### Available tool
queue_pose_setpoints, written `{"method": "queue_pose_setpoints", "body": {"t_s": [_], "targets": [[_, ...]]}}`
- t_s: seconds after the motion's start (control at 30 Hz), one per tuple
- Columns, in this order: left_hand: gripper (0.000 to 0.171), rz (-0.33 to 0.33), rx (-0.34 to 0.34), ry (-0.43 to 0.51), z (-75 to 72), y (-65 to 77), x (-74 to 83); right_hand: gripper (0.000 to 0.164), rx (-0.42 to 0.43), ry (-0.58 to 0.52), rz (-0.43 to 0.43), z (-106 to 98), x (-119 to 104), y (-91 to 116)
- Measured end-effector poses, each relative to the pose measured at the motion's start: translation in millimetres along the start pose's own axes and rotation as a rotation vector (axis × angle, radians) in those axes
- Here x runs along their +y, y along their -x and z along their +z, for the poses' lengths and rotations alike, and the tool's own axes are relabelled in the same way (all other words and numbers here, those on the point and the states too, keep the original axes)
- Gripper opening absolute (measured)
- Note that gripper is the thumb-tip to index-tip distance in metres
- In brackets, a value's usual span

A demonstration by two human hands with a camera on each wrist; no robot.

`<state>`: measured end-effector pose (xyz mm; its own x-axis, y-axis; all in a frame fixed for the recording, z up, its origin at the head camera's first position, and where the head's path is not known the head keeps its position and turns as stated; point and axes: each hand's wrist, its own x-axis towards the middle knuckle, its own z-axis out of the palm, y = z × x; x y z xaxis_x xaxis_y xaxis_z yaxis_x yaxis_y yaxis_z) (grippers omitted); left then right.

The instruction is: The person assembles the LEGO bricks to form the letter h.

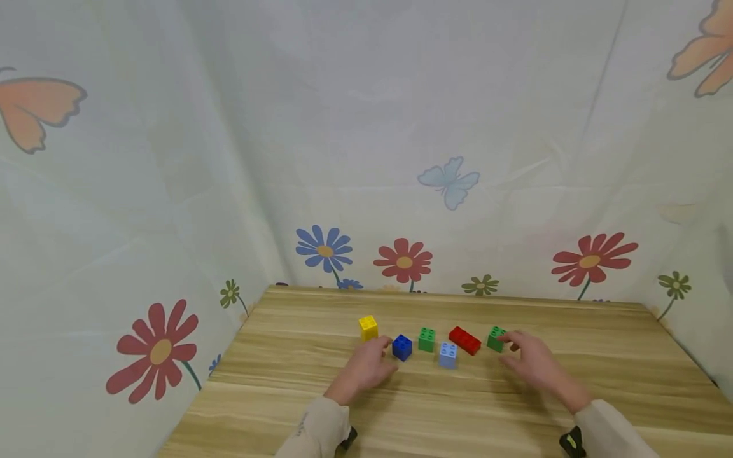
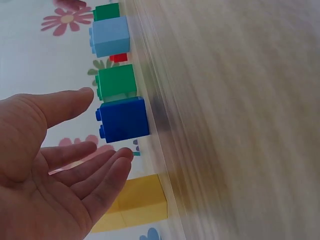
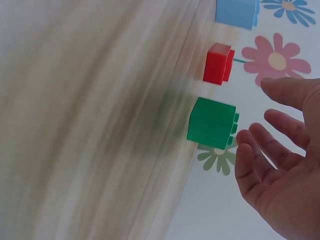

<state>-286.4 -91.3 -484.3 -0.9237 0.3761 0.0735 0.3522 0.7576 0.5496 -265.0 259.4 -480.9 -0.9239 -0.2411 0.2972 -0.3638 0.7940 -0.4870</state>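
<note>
Six studded plastic blocks stand on the wood-grain table (image 1: 458, 413), lower centre of the head view, studs up. Left to right: yellow block (image 1: 369, 327), tall, foot partly behind my left hand (image 1: 371, 366); dark blue block (image 1: 402, 348), boxy, turned cornerwise; left green block (image 1: 427, 340), four studs on top; light blue block (image 1: 448, 355), pale, four studs, lowest in the frame; red block (image 1: 464, 341), long and low, lying on a slant; right green block (image 1: 496, 339), beside the fingertips of my right hand (image 1: 532, 359). Count: yellow 1, dark blue 1, green 2, light blue 1, red 1. Grip, left: thumb well apart from loosely extended fingers, nothing held, dark blue block nearest in the left wrist view. Grip, right: thumb and relaxed fingers spread, nothing held, right green block just ahead, centre-right of the right wrist view. Printed butterflies (image 1: 449, 182) on the backdrop (image 1: 372, 95): 3, two orange, one pale blue.
</note>
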Motion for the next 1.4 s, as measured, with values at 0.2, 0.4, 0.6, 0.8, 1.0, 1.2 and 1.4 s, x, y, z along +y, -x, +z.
{"method": "queue_pose_setpoints", "body": {"t_s": [0.2,0.4,0.6,0.8,1.0,1.2,1.4], "targets": [[0.055,-0.039,-0.012,-0.023,5.3,-8.2,4.4,0.039,0.032,0.004,0.020,-1,9,-9],[0.059,-0.029,-0.023,-0.018,9.5,-12.4,3.1,0.048,0.010,-0.004,0.051,2,20,-13],[0.060,-0.039,-0.036,-0.014,14.0,-17.9,1.2,0.055,-0.011,-0.035,0.057,3,24,-17],[0.058,-0.064,-0.051,0.002,16.7,-23.7,2.2,0.056,-0.065,-0.053,0.058,6,26,-24],[0.049,-0.066,-0.058,0.012,16.6,-28.6,3.6,0.052,-0.087,-0.056,0.032,10,30,-29],[0.044,-0.087,-0.055,0.033,17.9,-31.7,3.8,0.044,-0.094,-0.070,0.033,10,27,-30],[0.042,-0.105,-0.051,0.035,17.2,-32.5,5.0,0.040,-0.093,-0.072,0.055,14,30,-31]]}}
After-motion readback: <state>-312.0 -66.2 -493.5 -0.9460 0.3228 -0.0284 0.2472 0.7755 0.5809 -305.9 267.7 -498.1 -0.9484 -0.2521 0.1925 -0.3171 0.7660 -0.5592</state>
